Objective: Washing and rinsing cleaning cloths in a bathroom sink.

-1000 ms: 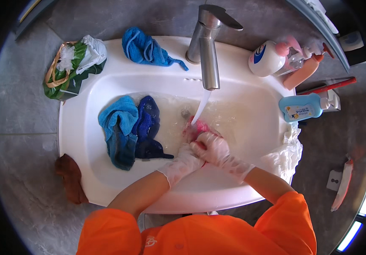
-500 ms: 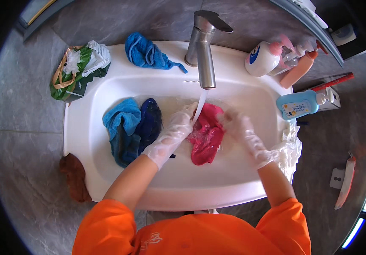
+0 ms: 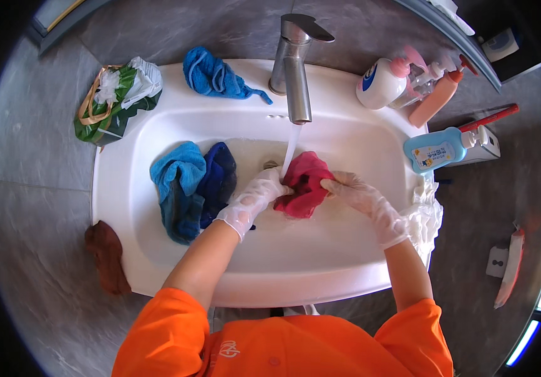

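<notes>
A wet, pinkish-red cloth (image 3: 311,179) is held up between my hands, low in the white sink (image 3: 270,261). My left hand (image 3: 263,188), in a clear plastic glove, is closed on its left edge. On the opposite edge my gloved right hand (image 3: 351,190) pinches the fabric between thumb and fingers. A water stream (image 3: 291,147) falls from the metal faucet (image 3: 295,75) beside my left fingers and the cloth. To the left lie a light blue towel (image 3: 179,169) and a dark blue cloth (image 3: 220,182), both in the basin.
A blue cloth (image 3: 214,74) rests on the back rim, near a bag (image 3: 119,100). A brown cloth (image 3: 104,257) hangs at the left edge. Pump bottles (image 3: 383,81) and a light blue bottle (image 3: 434,151) line the right side, above crumpled white material (image 3: 427,217).
My right hand, blurred and apart from the cloth before, now grips its right edge. The cloth is lifted and gathered, its lower end raised. The drain now shows beside my left hand.
</notes>
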{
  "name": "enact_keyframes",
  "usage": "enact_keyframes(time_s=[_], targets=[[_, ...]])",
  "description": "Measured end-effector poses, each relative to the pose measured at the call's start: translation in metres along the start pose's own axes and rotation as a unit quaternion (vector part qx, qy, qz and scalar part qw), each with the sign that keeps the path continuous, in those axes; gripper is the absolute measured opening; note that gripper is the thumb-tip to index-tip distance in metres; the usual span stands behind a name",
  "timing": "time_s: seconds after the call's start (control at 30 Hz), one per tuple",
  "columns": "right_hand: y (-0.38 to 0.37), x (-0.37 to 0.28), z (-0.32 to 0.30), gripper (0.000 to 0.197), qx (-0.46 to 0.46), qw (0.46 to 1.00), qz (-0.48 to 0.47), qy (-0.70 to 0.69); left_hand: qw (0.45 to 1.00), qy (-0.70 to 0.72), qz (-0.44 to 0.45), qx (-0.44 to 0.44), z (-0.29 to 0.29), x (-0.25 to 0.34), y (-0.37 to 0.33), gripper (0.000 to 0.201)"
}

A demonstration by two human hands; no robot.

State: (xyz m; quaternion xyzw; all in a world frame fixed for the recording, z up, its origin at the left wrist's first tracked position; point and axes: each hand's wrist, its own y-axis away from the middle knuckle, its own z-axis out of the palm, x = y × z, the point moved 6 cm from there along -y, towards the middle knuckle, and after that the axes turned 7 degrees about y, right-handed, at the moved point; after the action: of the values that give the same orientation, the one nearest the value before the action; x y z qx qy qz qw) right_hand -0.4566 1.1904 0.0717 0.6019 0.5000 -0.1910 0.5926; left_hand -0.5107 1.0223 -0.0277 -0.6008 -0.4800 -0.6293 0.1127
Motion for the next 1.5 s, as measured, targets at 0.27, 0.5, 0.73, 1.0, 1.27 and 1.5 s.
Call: enact_keyframes(time_s=[0.27,0.5,0.73,1.0,1.27,1.5], targets=[[0.051,-0.023,-0.073,0.021,0.164,0.965,0.153,0.138,0.990,-0.091,-0.105,-0.040,-0.022,0.067,0.072,0.029],[0.043,-0.062,-0.037,0.017,0.093,0.982,-0.018,-0.165,0.934,0.280,0.213,0.064,0.022,0.072,0.059,0.055],[0.053,-0.047,-0.084,0.016,0.227,0.911,-0.060,-0.340,0.992,-0.043,0.105,-0.055,0.035,0.053,0.048,0.037],[0.002,0.090,-0.089,0.046,0.359,0.921,0.035,-0.150,0.969,-0.233,-0.035,-0.078,0.010,0.044,0.098,0.079],[-0.050,-0.001,0.030,0.070,0.275,0.817,-0.055,0.504,0.907,-0.411,0.058,0.068,0.030,0.005,0.070,0.120],[-0.025,-0.028,0.113,0.038,0.168,0.871,-0.298,0.352,0.857,-0.500,-0.058,0.108,0.048,-0.039,0.051,0.090]])
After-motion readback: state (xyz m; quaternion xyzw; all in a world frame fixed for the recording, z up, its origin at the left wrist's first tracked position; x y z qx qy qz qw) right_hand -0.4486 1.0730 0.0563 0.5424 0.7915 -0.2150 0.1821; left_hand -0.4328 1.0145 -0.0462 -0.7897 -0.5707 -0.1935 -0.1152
